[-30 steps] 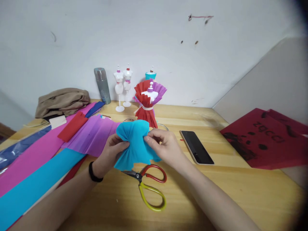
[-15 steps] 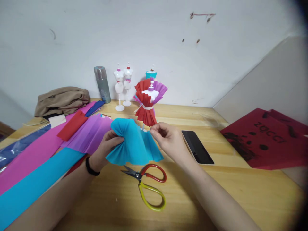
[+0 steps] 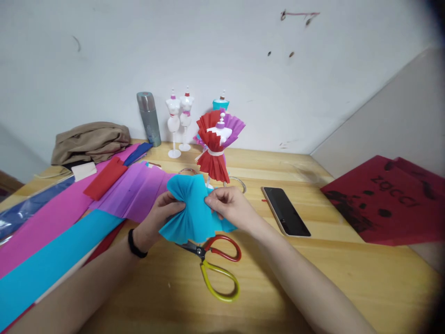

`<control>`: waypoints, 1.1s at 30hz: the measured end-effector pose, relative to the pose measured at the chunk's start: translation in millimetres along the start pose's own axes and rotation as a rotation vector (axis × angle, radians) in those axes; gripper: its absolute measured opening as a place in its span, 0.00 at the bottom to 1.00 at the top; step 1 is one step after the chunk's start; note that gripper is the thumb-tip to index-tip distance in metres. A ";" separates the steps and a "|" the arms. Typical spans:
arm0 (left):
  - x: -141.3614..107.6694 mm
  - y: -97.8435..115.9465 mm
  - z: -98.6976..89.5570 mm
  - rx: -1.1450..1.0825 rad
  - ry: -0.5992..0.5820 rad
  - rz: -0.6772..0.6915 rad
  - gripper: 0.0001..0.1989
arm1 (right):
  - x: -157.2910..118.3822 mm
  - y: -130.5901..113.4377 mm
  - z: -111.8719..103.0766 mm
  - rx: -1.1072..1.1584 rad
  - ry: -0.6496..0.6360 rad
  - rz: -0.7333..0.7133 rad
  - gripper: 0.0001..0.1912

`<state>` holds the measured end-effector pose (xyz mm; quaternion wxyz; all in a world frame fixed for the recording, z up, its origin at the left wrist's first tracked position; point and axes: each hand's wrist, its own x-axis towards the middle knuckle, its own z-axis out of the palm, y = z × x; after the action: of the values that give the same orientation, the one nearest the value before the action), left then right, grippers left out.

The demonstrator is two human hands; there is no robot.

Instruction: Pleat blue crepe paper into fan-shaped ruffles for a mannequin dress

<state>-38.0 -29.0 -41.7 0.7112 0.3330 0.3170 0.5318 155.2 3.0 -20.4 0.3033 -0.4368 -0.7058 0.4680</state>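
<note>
A piece of blue crepe paper (image 3: 194,208) is held up between my two hands, gathered into pleats that fan out at its left part. My left hand (image 3: 162,213) pinches the gathers at the left. With thumb and fingertips my right hand (image 3: 231,206) grips the paper's right part. Just below lies a pair of scissors (image 3: 200,252) with one red and one yellow handle, its blades partly covered by the paper. Behind my hands stands a small white mannequin (image 3: 220,134) in a red and purple pleated paper dress (image 3: 212,164) tied with a pale band.
A phone (image 3: 287,211) lies to the right, before a red paper bag (image 3: 385,202). Colourful crepe paper strips (image 3: 52,260) spread over the left. At the back are a brown cloth (image 3: 91,141), a flask (image 3: 149,119) and more mannequins (image 3: 174,121).
My right hand has moved left, from the paper's right edge inward, and now grips it closer to my left hand. The view has shifted slightly.
</note>
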 end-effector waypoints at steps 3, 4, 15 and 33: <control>1.2 -2.5 -3.4 0.000 0.029 0.025 0.12 | 0.7 1.5 1.6 0.008 0.039 -0.001 0.18; 1.8 -3.1 -4.1 -0.004 0.041 0.030 0.12 | 0.9 1.9 2.2 0.008 0.052 -0.006 0.18; 1.5 -1.5 3.4 -0.025 0.136 0.000 0.11 | -2.2 -0.9 7.8 -0.235 0.209 -0.118 0.15; 0.2 -6.9 1.6 -0.002 0.130 -0.029 0.12 | -2.1 7.3 11.2 -0.489 0.297 -0.340 0.11</control>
<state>-32.9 -30.4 -46.4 0.6969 0.2925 0.3669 0.5424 149.2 -2.0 -31.4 0.3629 -0.4360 -0.8081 0.1588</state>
